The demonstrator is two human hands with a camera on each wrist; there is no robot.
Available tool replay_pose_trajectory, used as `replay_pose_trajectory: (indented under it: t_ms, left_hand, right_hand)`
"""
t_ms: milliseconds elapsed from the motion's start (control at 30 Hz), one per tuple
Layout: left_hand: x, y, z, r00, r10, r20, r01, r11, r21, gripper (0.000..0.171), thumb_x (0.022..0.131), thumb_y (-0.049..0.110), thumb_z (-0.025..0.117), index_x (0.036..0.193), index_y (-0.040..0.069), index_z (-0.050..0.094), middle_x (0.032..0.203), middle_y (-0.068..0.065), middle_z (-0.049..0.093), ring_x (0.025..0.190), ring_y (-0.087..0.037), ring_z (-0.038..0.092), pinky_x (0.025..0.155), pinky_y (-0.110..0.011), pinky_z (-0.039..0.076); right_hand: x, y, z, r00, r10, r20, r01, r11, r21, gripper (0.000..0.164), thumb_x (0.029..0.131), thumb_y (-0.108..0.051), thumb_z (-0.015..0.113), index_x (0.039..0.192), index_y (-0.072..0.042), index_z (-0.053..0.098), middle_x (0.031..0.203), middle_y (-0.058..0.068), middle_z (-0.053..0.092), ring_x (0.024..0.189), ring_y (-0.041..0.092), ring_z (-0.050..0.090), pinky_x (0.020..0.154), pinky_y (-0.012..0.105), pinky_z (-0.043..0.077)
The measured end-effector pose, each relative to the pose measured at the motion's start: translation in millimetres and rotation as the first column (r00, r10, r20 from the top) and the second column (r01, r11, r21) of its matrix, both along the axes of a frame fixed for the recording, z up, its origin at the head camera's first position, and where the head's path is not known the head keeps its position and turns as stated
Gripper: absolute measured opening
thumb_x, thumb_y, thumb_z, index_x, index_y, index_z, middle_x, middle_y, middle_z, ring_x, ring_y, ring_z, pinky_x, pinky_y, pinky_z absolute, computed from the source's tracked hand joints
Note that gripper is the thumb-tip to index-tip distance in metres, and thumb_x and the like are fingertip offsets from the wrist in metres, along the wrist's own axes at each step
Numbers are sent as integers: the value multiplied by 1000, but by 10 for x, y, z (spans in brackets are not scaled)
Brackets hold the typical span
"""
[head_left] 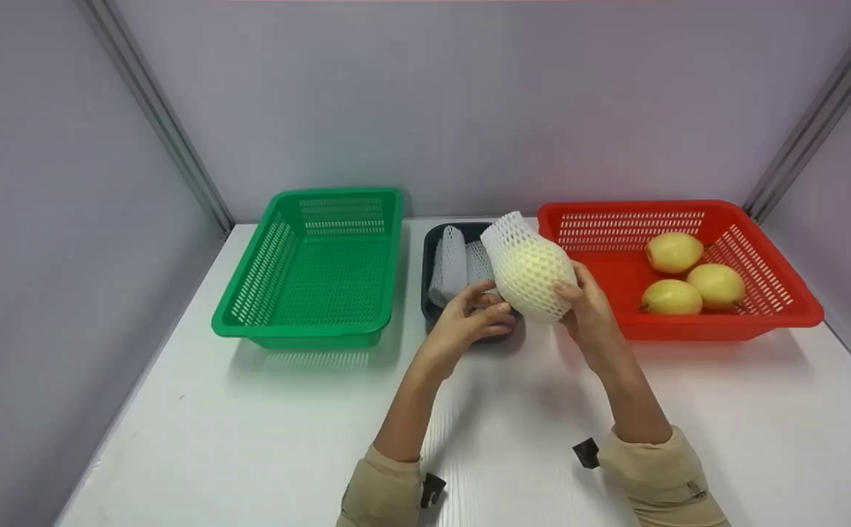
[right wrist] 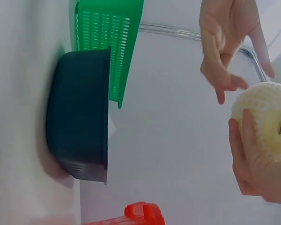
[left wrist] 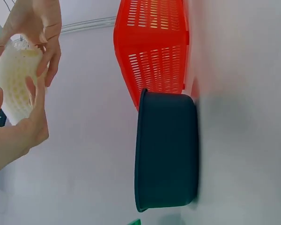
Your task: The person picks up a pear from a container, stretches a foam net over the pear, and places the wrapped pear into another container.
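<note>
A yellow pear point(head_left: 536, 272) sits inside a white foam net sleeve point(head_left: 507, 230), whose loose end sticks up past the fruit toward the upper left. My right hand point(head_left: 595, 313) grips the sleeved pear from the right, thumb on the near side. In the right wrist view the pear's dimpled end point(right wrist: 280, 129) shows bare at the sleeve's opening. My left hand point(head_left: 470, 319) hovers just left of the pear with loosely bent fingers; the right wrist view shows a small gap between them. Below and behind is a dark basin point(head_left: 429, 311) holding more foam net sleeves point(head_left: 454, 260).
On the left stands a green basket point(head_left: 337, 274) with nothing seen in it. A red basket point(head_left: 608, 274) stands on the right, with several yellow pears point(head_left: 674, 252) in its right part. Grey-white walls point(head_left: 469, 110) enclose the white table point(head_left: 271, 439) at the back and sides.
</note>
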State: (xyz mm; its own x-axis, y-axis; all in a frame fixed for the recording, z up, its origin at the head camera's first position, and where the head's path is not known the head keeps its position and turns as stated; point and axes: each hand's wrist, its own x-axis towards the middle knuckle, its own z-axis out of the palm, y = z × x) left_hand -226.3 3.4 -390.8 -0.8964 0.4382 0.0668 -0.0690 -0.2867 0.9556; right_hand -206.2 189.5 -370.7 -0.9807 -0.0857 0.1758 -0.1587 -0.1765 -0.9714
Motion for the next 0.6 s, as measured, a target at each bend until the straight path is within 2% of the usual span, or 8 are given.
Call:
replay_pose_trajectory:
  t_ms: [133,233,333,433,600]
  left_hand:
    - [-29,6,-32,999,-21,-43,17,996,-83,74,82,20,68,140,-2,27,128,-16,39,108,-25,53,88,-34,44]
    - [-22,6,-45,994,-58,-94,45,990,-133,83,79,26,72,142,3,23,133,-12,38,114,-21,47,93,-32,39]
    - [-4,11,-45,986,-78,-145,59,990,-129,85,79,28,73,141,3,21,133,-10,40,119,-19,42,97,-32,35]
    - [6,17,-46,988,-49,-145,35,995,-97,84,78,27,73,140,3,22,132,-9,42,118,-18,42,97,-32,35]
    - [5,21,-12,996,36,-86,-38,999,-17,83,75,19,72,139,5,22,127,-11,45,113,-21,46,95,-34,38]
  right_hand:
    - [-6,8,-12,997,70,24,-70,997,-23,45,91,-26,39,130,-5,33,118,16,43,99,26,49,81,31,46]
    - [3,9,-13,994,88,59,-91,995,36,41,92,-30,38,125,-6,34,118,15,41,100,26,47,83,32,46]
    - [9,9,-11,993,87,79,-96,988,120,41,93,-33,39,124,-6,34,118,14,41,103,27,45,86,35,44]
    - [9,9,-14,994,83,68,-95,977,192,44,94,-33,37,126,-3,35,117,14,43,104,28,45,90,38,41]
    - [7,5,-12,1000,27,15,-30,965,260,44,97,-27,35,129,4,41,117,16,47,103,27,48,92,38,41]
